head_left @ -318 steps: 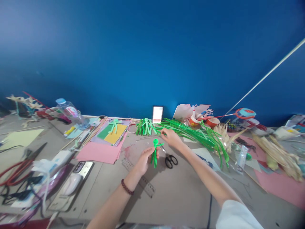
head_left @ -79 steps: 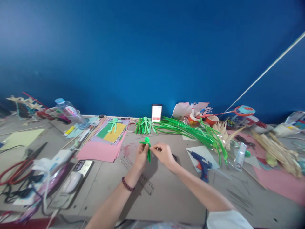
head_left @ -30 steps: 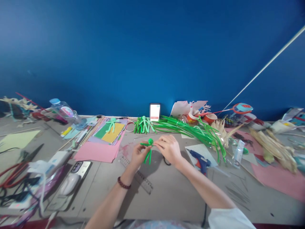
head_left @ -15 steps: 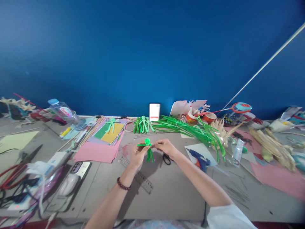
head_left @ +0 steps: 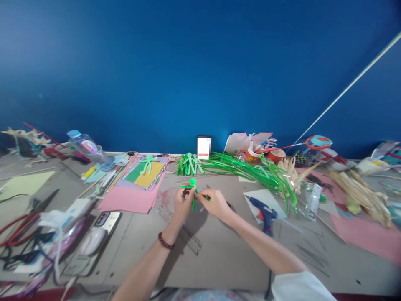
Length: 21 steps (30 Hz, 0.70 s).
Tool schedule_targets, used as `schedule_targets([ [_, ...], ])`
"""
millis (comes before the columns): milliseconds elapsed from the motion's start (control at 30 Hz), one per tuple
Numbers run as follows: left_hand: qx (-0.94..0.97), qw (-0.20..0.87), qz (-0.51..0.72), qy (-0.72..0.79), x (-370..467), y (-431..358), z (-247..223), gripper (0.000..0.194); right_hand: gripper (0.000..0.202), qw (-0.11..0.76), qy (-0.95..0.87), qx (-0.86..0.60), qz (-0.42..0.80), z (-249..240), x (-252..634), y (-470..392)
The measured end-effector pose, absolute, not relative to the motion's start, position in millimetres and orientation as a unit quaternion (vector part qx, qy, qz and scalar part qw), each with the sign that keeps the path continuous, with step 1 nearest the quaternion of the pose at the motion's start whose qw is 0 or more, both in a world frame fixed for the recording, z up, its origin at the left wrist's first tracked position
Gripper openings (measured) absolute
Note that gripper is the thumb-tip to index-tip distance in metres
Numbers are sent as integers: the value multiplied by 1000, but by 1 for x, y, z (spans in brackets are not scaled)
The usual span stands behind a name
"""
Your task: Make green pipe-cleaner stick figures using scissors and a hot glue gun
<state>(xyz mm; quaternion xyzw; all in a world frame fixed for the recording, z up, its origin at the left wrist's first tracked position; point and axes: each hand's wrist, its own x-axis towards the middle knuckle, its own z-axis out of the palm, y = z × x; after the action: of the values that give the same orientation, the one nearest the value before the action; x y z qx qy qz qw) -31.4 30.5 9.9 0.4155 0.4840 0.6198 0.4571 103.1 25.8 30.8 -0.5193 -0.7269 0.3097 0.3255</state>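
Observation:
Above the middle of the table, my left hand (head_left: 183,203) pinches a green pipe-cleaner figure (head_left: 192,182) with a coiled round head, one arm stretched to the left and legs hanging down. My right hand (head_left: 215,202) is closed at the figure's right side, thumb and fingertips together on a green pipe-cleaner limb of it. My fingers cover much of the body. Below my left hand a clear ruler (head_left: 191,241) lies on the table. The black scissors are mostly hidden behind my right hand.
Finished-looking green figures (head_left: 189,164) stand by a phone (head_left: 204,147) against the blue wall. Green pipe cleaners (head_left: 244,167) lie right of it. A blue glue gun (head_left: 266,213) rests on white paper at right. Pink paper (head_left: 127,199) and a phone with a mouse (head_left: 93,241) are at left.
My right hand has shifted down a little along the figure, from its shoulder toward its lower side, now covering the scissors. My left hand keeps its hold.

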Motion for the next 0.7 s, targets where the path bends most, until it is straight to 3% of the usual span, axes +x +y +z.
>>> schedule_targets([
  [100,434,451,616,479,-34,34,7,22,30,296,-782,-517,182,42,104,17],
  [200,446,477,592,471,-36,37,8,23,28,279,-807,-503,130,56,108,12],
  [300,440,509,579,460,-35,37,9,26,26,273,-820,-490,117,68,114,11],
  [467,492,461,574,465,-35,35,8,24,23,266,-833,-476,95,76,125,14],
  [700,535,507,523,428,-35,27,18,22,23,332,-808,-468,131,75,141,33],
])
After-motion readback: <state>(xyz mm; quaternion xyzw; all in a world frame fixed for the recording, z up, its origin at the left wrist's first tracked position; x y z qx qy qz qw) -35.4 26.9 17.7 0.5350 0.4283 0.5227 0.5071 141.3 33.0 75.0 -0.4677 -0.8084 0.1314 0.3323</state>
